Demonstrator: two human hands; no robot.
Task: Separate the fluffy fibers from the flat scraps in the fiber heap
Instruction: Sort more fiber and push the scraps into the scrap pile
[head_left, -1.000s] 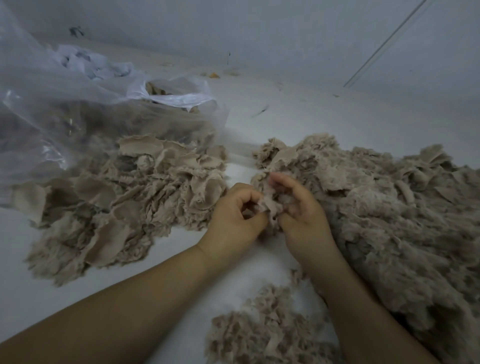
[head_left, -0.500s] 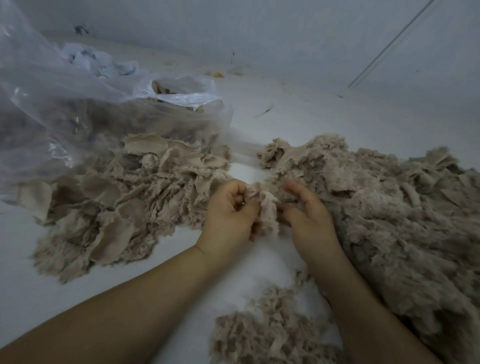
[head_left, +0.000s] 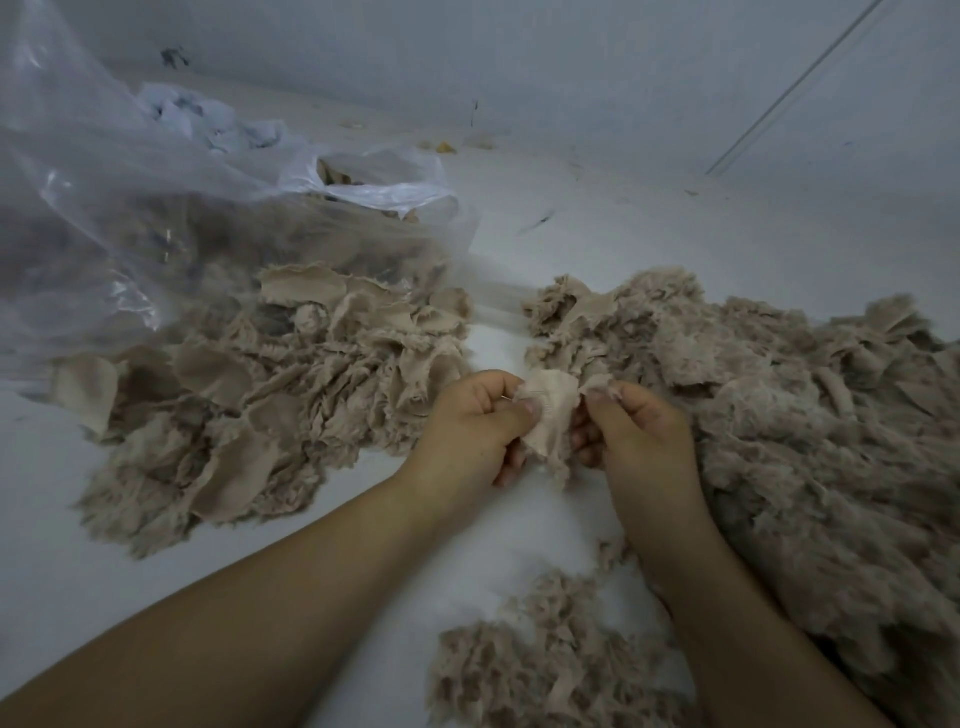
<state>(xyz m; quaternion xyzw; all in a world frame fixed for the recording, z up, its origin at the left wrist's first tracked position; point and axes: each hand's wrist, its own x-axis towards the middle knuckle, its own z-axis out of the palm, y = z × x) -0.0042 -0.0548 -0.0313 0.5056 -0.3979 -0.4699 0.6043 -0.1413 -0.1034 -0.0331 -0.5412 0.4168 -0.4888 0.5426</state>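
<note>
A flat beige fabric scrap, held above the white bench beside the tangled beige fiber heap, is pinched between left hand and right hand, whose fingers are curled tight; fluff, apparently clinging underneath, could be carried into the pile of flat beige scraps.

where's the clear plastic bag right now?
In the head view the clear plastic bag lies at the upper left on the white surface, just behind the left pile of flat scraps; beige scraps show through its wall.
</note>
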